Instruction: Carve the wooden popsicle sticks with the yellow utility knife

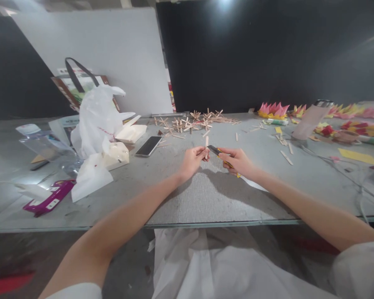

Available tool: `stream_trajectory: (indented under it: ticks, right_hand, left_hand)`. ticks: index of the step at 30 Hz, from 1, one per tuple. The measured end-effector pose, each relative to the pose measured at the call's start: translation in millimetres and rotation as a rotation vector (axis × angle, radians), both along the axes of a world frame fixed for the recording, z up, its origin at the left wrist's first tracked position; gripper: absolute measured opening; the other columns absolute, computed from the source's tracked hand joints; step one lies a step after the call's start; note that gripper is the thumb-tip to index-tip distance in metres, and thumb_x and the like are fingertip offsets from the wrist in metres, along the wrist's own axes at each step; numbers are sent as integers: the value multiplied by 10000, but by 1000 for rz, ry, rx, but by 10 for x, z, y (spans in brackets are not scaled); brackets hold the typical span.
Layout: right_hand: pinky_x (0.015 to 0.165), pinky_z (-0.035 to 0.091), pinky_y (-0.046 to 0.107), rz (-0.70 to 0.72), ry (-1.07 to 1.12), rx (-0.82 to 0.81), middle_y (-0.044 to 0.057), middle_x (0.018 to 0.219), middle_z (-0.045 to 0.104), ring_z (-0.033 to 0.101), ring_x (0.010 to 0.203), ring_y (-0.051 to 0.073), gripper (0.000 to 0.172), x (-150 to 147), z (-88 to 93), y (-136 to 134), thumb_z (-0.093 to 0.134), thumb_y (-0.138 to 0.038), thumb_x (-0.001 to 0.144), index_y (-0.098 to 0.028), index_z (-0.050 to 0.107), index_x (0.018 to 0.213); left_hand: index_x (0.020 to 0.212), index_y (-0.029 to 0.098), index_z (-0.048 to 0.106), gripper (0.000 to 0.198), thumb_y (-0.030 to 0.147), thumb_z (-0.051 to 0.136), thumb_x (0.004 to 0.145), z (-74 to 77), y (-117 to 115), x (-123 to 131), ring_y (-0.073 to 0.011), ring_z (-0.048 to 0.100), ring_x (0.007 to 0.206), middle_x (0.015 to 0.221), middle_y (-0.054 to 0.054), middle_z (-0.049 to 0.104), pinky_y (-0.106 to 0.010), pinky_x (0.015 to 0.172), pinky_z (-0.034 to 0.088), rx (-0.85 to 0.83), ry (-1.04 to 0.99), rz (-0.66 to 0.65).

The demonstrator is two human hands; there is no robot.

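Left hand (pixel 192 161) pinches stick (pixel 207 142), long axis up the view — right hand (pixel 237 161) grips knife (pixel 214 150).

this looks like a craft workshop. a long grey worktable (pixel 193 203) carries piled wooden craft sticks (pixel 206 126), a pink-and-yellow paper lotus (pixel 272 110) and yellow paper pieces (pixel 358 157), before a black partition (pixel 237 58).

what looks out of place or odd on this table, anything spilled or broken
A few wooden sticks lie strewn to the right of the right hand, apart from the main pile at the back. The clear bottle and the tumbler look tilted, though lens distortion may cause that. No spill or breakage stands out.
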State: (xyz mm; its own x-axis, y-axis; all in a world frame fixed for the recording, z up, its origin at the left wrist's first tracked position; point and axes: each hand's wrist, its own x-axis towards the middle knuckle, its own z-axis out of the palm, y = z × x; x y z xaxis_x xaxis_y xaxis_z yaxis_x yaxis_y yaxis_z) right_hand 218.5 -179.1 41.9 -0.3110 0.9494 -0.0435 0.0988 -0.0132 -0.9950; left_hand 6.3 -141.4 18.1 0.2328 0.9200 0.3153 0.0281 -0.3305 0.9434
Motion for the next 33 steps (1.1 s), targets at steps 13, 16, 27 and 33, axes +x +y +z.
stream_trajectory:
  ticks: [13, 16, 27, 33]
  right_hand:
    - [358, 295, 201, -25, -6, 5, -73, 552, 481, 326, 359, 62, 651, 9, -29, 38, 682, -425, 992, -162, 591, 1581]
    - [358, 286, 200, -15, 13, 24, -82, 548, 456, 324, 362, 63, 657, -10, -40, 20, 675, -440, 990, -169, 589, 1583]
    - [362, 263, 210, -33, 91, 57, -100, 539, 431, 308, 372, 63, 744, -94, 38, -114, 709, -502, 948, -149, 576, 1589]
    - [378, 257, 213, -14, 129, 63, -104, 552, 422, 294, 387, 58, 771, -61, 21, -108, 723, -518, 941, -154, 561, 1600]
  left_hand:
    - [874, 172, 648, 354, 507, 744, 937, -16, -43, 74, -134, 621, 657, 756, -24, 649, -278, 660, 497, -149, -153, -52]
    - [906, 176, 637, 348, 509, 715, 967, -4, -74, 105, -110, 566, 572, 718, 2, 599, -257, 573, 428, -162, -176, -39]
    - [871, 201, 573, 490, 674, 603, 996, 45, -179, 177, -83, 359, 497, 613, 56, 406, -246, 483, 286, -89, -200, 8]
    - [865, 207, 562, 461, 648, 618, 990, 93, -183, 151, -82, 326, 482, 578, 62, 385, -245, 482, 244, -102, -204, -40]
